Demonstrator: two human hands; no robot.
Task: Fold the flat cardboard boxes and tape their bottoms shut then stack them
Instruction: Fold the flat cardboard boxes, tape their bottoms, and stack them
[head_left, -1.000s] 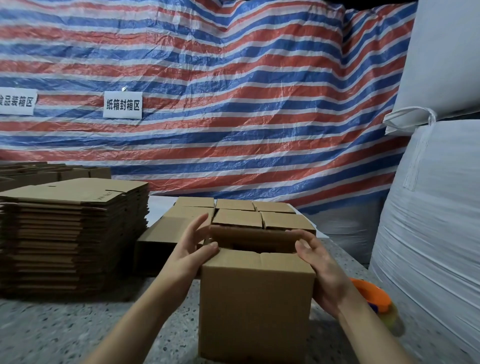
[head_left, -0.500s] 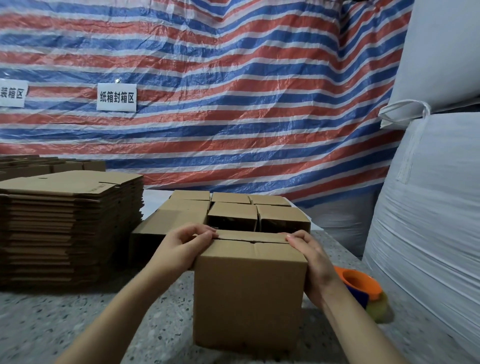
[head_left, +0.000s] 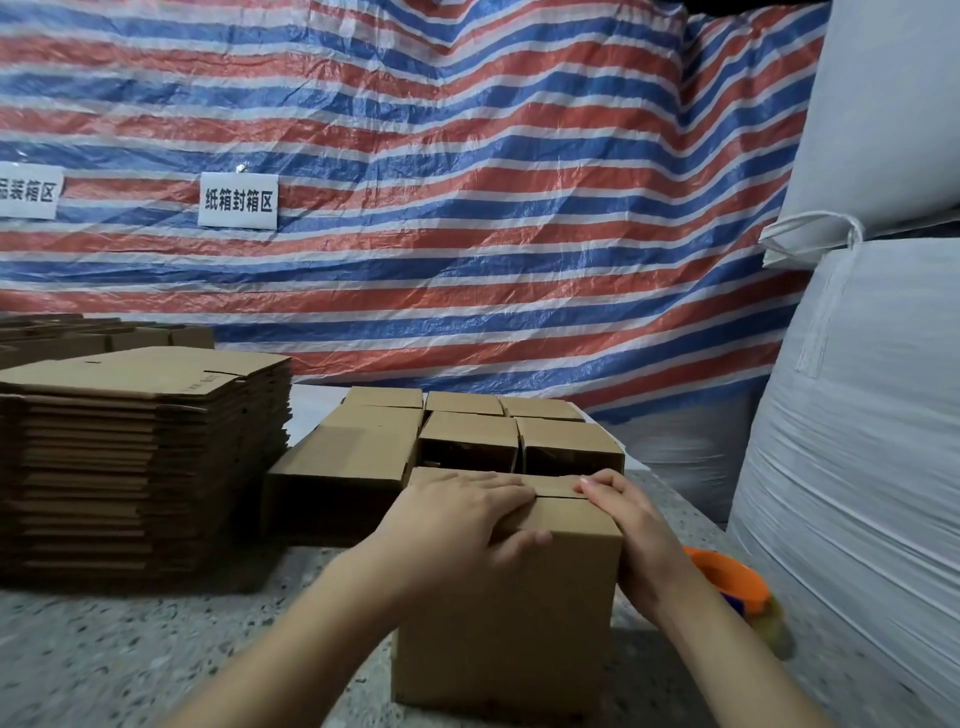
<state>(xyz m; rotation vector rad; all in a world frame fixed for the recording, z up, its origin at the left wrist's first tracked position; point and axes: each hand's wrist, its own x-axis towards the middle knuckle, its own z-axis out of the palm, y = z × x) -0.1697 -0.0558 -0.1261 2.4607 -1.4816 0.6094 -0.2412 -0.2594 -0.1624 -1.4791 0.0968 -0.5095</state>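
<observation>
A folded cardboard box (head_left: 511, 629) stands upright on the speckled table (head_left: 104, 654) right in front of me, its top flaps closed with a seam across the middle. My left hand (head_left: 457, 514) lies flat on those flaps, fingers straight over the seam and thumb down the front face. Against the box's right side sits my right hand (head_left: 631, 535), its fingers curled over the top right edge. An orange tape dispenser (head_left: 727, 577) lies on the table just right of the box, partly hidden by my right wrist.
A tall stack of flat cardboard boxes (head_left: 140, 457) stands at the left. Several folded boxes (head_left: 467, 436) sit close together behind the one I hold. Large white sacks (head_left: 857, 467) wall off the right side. A striped tarp (head_left: 415, 182) hangs at the back.
The box's top flaps went from half raised to closed flat. My left hand slid from the left edge onto the top seam. My right hand stays at the right side.
</observation>
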